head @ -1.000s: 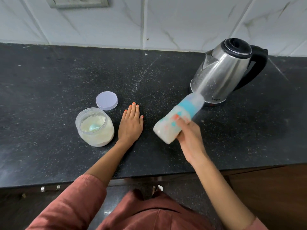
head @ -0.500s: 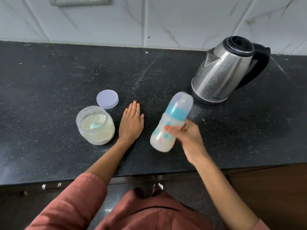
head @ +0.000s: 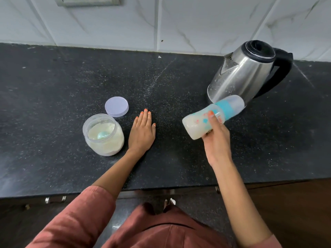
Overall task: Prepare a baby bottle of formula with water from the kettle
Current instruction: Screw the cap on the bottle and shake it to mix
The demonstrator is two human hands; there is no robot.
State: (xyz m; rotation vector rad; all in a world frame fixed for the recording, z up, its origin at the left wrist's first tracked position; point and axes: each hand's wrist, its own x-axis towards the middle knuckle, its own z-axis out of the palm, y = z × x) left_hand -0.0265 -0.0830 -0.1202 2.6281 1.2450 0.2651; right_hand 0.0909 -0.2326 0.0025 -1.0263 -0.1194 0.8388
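Note:
My right hand (head: 215,140) grips a baby bottle (head: 198,125) filled with milky white liquid, held above the counter and tilted hard, its capped top with the teal ring pointing right toward the kettle. The steel kettle (head: 243,76) with a black lid and handle stands upright at the back right. My left hand (head: 142,133) lies flat, palm down, on the black counter (head: 53,104), fingers together, holding nothing. Just left of it stands the open jar of formula powder (head: 103,135) with a pale teal scoop in it.
The jar's lilac lid (head: 116,106) lies flat on the counter just behind the jar. A white tiled wall (head: 197,24) rises behind the counter. The counter's front edge runs just above my rust-coloured sleeves and clothing.
The bottle swung from tilted right to nearly upright and back to a strong tilt right in my right hand. My left hand, the jar and the kettle stayed put.

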